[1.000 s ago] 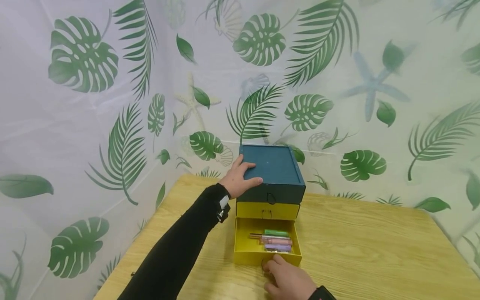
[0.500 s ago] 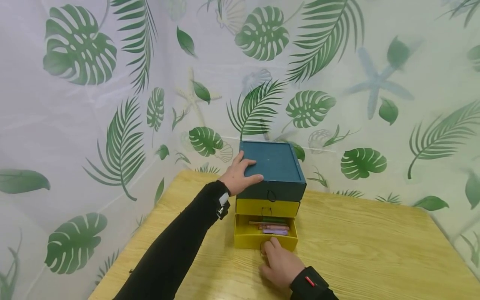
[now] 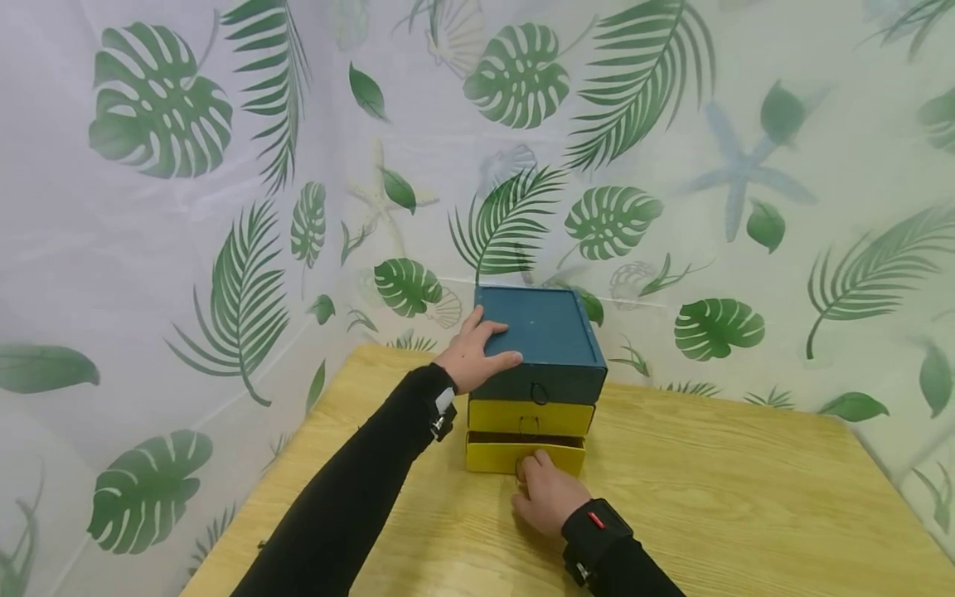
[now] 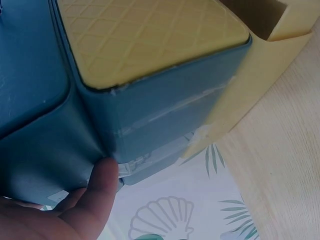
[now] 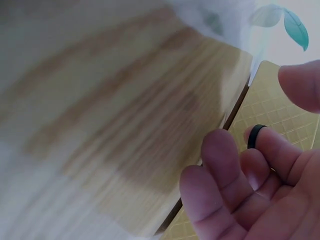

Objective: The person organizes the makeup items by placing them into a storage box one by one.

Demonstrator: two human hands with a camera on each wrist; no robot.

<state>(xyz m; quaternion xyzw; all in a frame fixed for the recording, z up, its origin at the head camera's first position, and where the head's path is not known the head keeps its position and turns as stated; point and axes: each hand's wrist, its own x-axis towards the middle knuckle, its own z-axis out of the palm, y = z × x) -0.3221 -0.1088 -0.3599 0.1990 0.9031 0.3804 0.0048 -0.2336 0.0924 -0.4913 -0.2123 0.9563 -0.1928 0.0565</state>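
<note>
A small drawer box with a dark teal top point(image 3: 537, 323) stands on the table. Its teal top drawer point(image 3: 552, 384) and yellow middle drawer point(image 3: 531, 418) are closed. The yellow bottom drawer point(image 3: 488, 454) sticks out slightly, with a dark gap along its upper edge. My left hand point(image 3: 477, 352) rests on the top's left side, fingers spread; its thumb shows against the teal casing point(image 4: 160, 107) in the left wrist view. At the bottom drawer's front is my right hand point(image 3: 550, 493), fingers bent, one through a black loop pull point(image 5: 256, 136). The drawer's contents are hidden.
The wooden table point(image 3: 731, 481) extends right and in front of the box. A leaf-printed sheet point(image 3: 634, 99) hangs close behind it and along the left. My left forearm's black sleeve point(image 3: 351, 489) crosses the table's left part.
My right hand has moved away from me with the bottom drawer, which has slid almost fully in. The coloured pens inside it have gone from view. My left hand has stayed on the box.
</note>
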